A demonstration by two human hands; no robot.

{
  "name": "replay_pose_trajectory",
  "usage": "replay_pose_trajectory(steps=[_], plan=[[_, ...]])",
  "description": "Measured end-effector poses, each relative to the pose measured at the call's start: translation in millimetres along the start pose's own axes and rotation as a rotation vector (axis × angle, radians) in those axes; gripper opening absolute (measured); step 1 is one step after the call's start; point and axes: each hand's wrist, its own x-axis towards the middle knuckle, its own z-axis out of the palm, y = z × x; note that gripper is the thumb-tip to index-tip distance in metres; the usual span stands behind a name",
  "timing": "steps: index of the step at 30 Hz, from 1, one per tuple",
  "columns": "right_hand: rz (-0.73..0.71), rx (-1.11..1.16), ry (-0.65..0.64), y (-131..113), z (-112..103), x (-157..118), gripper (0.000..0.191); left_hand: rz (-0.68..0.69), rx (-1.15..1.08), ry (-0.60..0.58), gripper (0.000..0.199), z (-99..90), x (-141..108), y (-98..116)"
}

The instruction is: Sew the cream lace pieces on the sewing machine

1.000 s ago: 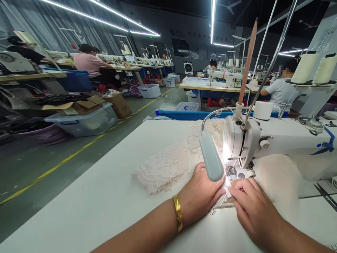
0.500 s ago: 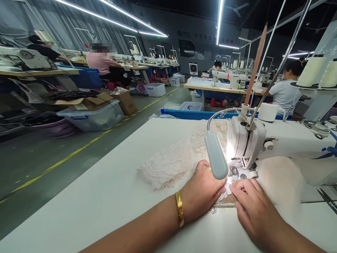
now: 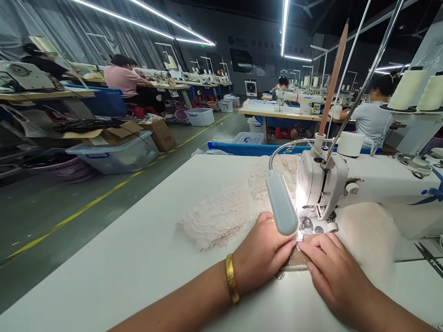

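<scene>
A white sewing machine (image 3: 321,180) stands at the right, its needle area lit. Just in front of the needle plate, my left hand (image 3: 268,249) pinches the edge of a small piece of white lace (image 3: 299,245), its fingers partly behind a grey lamp head (image 3: 282,203). My right hand (image 3: 334,267) has bent fingers pressed together at the right side of the same lace, over a brown patch (image 3: 297,259) on the machine bed. Left of the hands, a folded piece of cream lace (image 3: 218,216) lies on the white table (image 3: 138,258). More lace (image 3: 273,177) lies behind the lamp.
Black scissors (image 3: 429,258) lie at the right edge. A pencil (image 3: 335,78) stands upright on the machine, with thread cones (image 3: 406,90) at the right. Beyond the table are boxes, a plastic bin (image 3: 117,154) and several people at other machines.
The fingers of my left hand have closed in nearer to my right fingertips, and less white lace shows between the hands. The view has shifted slightly.
</scene>
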Motion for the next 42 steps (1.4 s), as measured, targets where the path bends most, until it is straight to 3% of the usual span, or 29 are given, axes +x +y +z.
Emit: replay_pose_trajectory(steps=[8, 25, 42], plan=[[0.006, 0.007, -0.032, -1, -3, 2, 0.025, 0.116, 0.068, -0.029, 0.030, 5.9, -2, 5], [0.051, -0.131, -0.062, 7, -1, 8, 0.032, 0.071, 0.140, -0.006, 0.028, 8.6, 4, 1], [0.109, -0.118, -0.086, 7, -4, 13, 0.027, 0.074, 0.186, -0.004, 0.026, 11.8, 5, -5]])
